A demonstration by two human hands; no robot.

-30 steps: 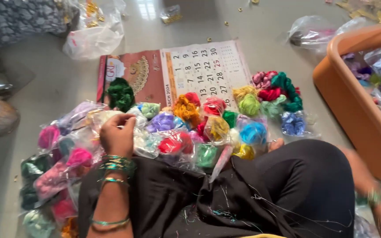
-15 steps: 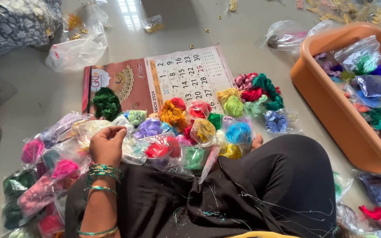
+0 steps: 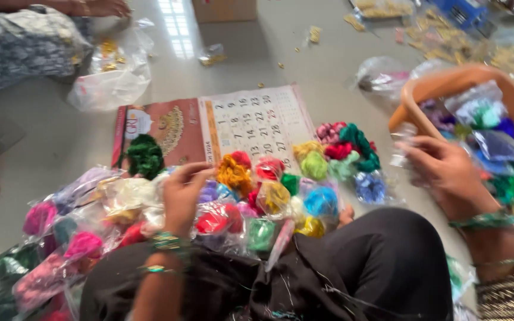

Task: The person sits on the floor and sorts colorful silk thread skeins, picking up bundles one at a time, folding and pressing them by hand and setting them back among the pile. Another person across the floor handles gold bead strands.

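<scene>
I see the left hand [image 3: 181, 196] resting on the heap of clear plastic packets of coloured thread bundles [image 3: 233, 202] on the pale tiled floor [image 3: 322, 83], fingers curled over one packet, grasp uncertain through blur; the right hand [image 3: 441, 172] hangs at the near rim of the orange plastic tub [image 3: 441, 83], fingers loosely spread, pinching a small clear packet [image 3: 401, 156]; the heap overlaps the near edge of the paper wall calendar [image 3: 251, 122].

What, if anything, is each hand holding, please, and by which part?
The right hand pinches a clear packet by its edge; whether the left hand grips the packets cannot be told.
</scene>
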